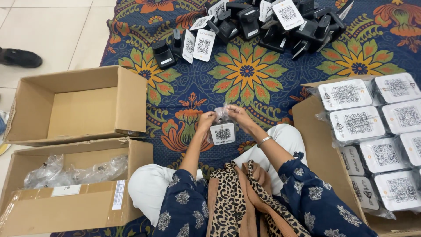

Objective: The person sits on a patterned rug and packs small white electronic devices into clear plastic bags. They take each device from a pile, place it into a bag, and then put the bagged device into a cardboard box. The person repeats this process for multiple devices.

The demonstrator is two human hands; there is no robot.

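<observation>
Clear plastic wrap is bunched between both hands, which are close together over the person's lap: the left hand [206, 119] pinches one side of the small bag and the right hand [239, 115] pinches the other, so both are clamped on the wrapped unit [222, 130], a black device with a white square code card on its front. It hangs just above the patterned floor cloth [245, 72], near that cloth's near edge, between the person's knees.

Judging by how things lie, the work looks partly done. At the far edge of the cloth sits a loose pile of unwrapped black devices [263, 22] with their white cards showing, a few strays spilling toward the left. At the right edge, an open carton [307, 127] holds rows of bagged units [372, 131], still sealed in plastic, and it looks well stocked, so much seems left. On the tiled floor to the left, one cardboard box [74, 105] stands open and bare inside, and the nearer box [79, 184] holds crumpled clear bags [74, 171].

A dark shoe [19, 57] of someone else shows at the left edge of the floor.
</observation>
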